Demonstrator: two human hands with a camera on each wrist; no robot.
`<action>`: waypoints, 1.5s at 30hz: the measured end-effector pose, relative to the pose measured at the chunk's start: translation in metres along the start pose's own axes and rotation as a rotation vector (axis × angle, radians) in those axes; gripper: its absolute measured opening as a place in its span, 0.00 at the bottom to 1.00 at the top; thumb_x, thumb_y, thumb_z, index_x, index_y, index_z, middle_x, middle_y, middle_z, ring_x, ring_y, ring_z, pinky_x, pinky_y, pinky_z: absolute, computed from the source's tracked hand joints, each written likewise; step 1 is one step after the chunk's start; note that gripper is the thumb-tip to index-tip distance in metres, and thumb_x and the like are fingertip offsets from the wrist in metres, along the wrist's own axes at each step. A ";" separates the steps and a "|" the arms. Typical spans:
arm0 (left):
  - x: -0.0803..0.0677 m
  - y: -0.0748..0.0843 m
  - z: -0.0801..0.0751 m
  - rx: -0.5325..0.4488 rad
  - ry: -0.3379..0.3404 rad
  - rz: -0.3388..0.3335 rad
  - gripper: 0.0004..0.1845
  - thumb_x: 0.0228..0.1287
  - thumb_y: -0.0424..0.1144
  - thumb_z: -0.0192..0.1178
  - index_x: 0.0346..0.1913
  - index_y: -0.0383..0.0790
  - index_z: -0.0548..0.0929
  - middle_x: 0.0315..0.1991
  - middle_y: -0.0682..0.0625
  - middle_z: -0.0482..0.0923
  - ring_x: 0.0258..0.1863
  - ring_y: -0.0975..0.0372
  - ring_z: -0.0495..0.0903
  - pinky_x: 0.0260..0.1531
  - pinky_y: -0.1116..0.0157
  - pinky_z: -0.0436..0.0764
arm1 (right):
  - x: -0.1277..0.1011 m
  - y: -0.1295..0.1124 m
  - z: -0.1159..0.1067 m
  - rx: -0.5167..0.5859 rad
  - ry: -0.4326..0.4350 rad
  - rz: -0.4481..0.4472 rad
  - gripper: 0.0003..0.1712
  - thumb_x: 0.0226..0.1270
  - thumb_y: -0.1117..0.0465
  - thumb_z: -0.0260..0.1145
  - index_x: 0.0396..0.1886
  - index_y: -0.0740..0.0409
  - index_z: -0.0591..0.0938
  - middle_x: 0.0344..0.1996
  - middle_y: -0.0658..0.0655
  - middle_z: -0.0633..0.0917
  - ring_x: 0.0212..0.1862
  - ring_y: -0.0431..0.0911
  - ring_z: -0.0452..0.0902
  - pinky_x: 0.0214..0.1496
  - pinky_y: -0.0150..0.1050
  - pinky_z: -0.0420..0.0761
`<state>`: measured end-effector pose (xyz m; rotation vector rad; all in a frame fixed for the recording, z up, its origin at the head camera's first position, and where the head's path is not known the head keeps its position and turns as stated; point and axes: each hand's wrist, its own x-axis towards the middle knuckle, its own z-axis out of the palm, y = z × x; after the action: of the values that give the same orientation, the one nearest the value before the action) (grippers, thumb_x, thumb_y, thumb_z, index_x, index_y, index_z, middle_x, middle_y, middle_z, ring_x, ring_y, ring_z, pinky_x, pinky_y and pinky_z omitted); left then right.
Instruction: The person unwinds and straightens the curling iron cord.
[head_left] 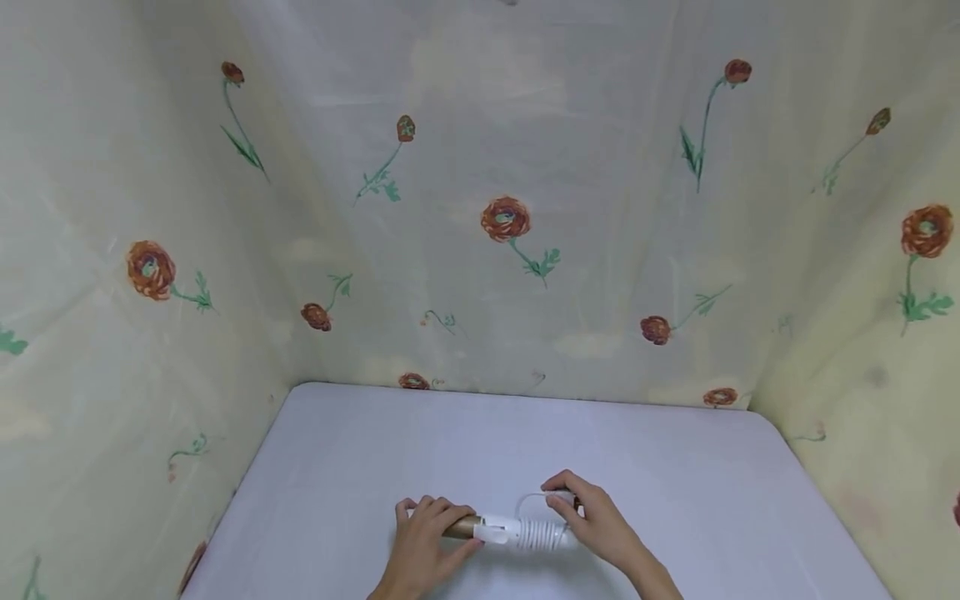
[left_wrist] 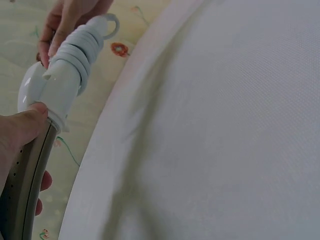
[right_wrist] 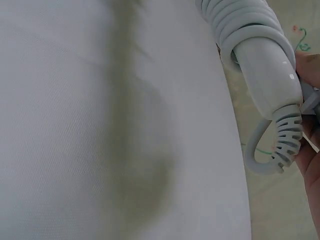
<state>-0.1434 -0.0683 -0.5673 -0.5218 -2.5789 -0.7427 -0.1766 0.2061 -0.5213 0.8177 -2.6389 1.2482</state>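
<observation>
A hair straightener with a white handle [head_left: 501,531] and a brownish-gold barrel [head_left: 461,527] is held above the white table [head_left: 360,450]. My left hand [head_left: 429,537] grips the barrel, its thumb lying by the joint with the handle, as the left wrist view shows. White cord [head_left: 538,536] is wound in several coils round the handle. At the handle's far end, my right hand [head_left: 600,521] pinches the cord's white plug end [head_left: 561,497], and a loose loop of cord runs from there back to the coils. A ribbed cord sleeve [right_wrist: 287,137] bends off the handle tip.
Cream curtains [head_left: 585,250] with printed orange flowers hang behind the table and along both sides. The table has rounded back corners. Shadows [left_wrist: 145,120] of the arms and straightener fall on its surface.
</observation>
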 end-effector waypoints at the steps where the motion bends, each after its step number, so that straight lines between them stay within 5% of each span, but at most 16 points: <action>1: 0.000 0.000 0.001 -0.001 0.001 0.002 0.24 0.54 0.70 0.55 0.42 0.59 0.84 0.34 0.65 0.81 0.35 0.69 0.73 0.44 0.52 0.60 | 0.000 0.002 -0.001 -0.004 0.004 -0.002 0.09 0.67 0.58 0.61 0.43 0.58 0.79 0.35 0.54 0.86 0.30 0.33 0.73 0.32 0.30 0.75; 11: 0.004 0.000 0.006 -0.024 0.027 0.045 0.21 0.55 0.68 0.56 0.40 0.59 0.84 0.32 0.65 0.82 0.34 0.70 0.72 0.44 0.53 0.58 | 0.002 0.022 -0.003 0.019 0.022 0.139 0.10 0.63 0.55 0.65 0.40 0.56 0.82 0.36 0.50 0.86 0.38 0.32 0.77 0.42 0.33 0.78; 20: -0.006 -0.001 0.005 -0.065 -0.024 0.029 0.21 0.56 0.68 0.55 0.40 0.60 0.83 0.32 0.67 0.81 0.34 0.72 0.71 0.44 0.53 0.55 | -0.015 0.023 0.013 0.148 -0.021 0.367 0.11 0.61 0.60 0.67 0.39 0.63 0.81 0.34 0.57 0.85 0.23 0.37 0.64 0.26 0.28 0.68; 27: -0.008 0.004 0.002 -0.112 -0.031 0.015 0.19 0.56 0.68 0.56 0.42 0.62 0.82 0.33 0.69 0.79 0.35 0.72 0.71 0.45 0.53 0.54 | -0.034 0.027 0.035 0.067 0.004 0.165 0.05 0.57 0.65 0.68 0.28 0.56 0.78 0.25 0.53 0.84 0.26 0.30 0.69 0.28 0.28 0.72; 33: -0.006 0.006 0.000 -0.123 -0.005 -0.014 0.20 0.55 0.67 0.57 0.42 0.60 0.83 0.34 0.68 0.80 0.35 0.72 0.71 0.46 0.53 0.53 | -0.046 0.022 0.055 -0.064 -0.135 0.226 0.11 0.64 0.49 0.62 0.37 0.50 0.82 0.33 0.46 0.86 0.36 0.32 0.79 0.38 0.33 0.79; 38: -0.003 0.006 0.001 -0.135 0.063 -0.028 0.17 0.51 0.61 0.65 0.41 0.59 0.83 0.33 0.66 0.81 0.34 0.71 0.71 0.45 0.52 0.53 | -0.051 0.007 0.072 -0.226 -0.033 -0.014 0.06 0.64 0.60 0.63 0.38 0.51 0.84 0.35 0.45 0.87 0.39 0.38 0.82 0.40 0.35 0.80; 45: 0.005 0.008 0.001 -0.104 0.108 -0.043 0.17 0.47 0.59 0.68 0.39 0.58 0.84 0.31 0.65 0.81 0.32 0.71 0.71 0.46 0.53 0.56 | -0.060 -0.010 0.085 -0.227 0.019 0.016 0.09 0.61 0.64 0.64 0.41 0.50 0.82 0.36 0.45 0.87 0.37 0.36 0.81 0.38 0.34 0.78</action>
<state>-0.1447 -0.0603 -0.5627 -0.4461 -2.4684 -0.8979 -0.1093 0.1628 -0.5892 0.7448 -2.7102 0.9305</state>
